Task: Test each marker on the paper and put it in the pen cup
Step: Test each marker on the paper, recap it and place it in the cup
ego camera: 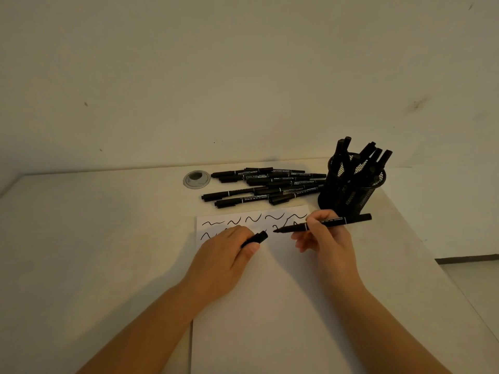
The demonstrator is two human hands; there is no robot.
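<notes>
A white sheet of paper [270, 306] lies on the table with two rows of black squiggles along its far edge. My right hand [324, 238] holds an uncapped black marker [332, 222], lying almost level, its tip pointing left just above the paper by the second row. My left hand [226, 255] rests on the paper and grips the marker's black cap [256, 238]. A pile of several capped black markers [264, 184] lies beyond the paper. The black mesh pen cup [351, 193] stands at the right with several markers upright in it.
A round grey cable grommet [196, 179] sits in the table left of the marker pile. The wall rises just behind the table. The table's right edge runs diagonally past the cup, with floor beyond it.
</notes>
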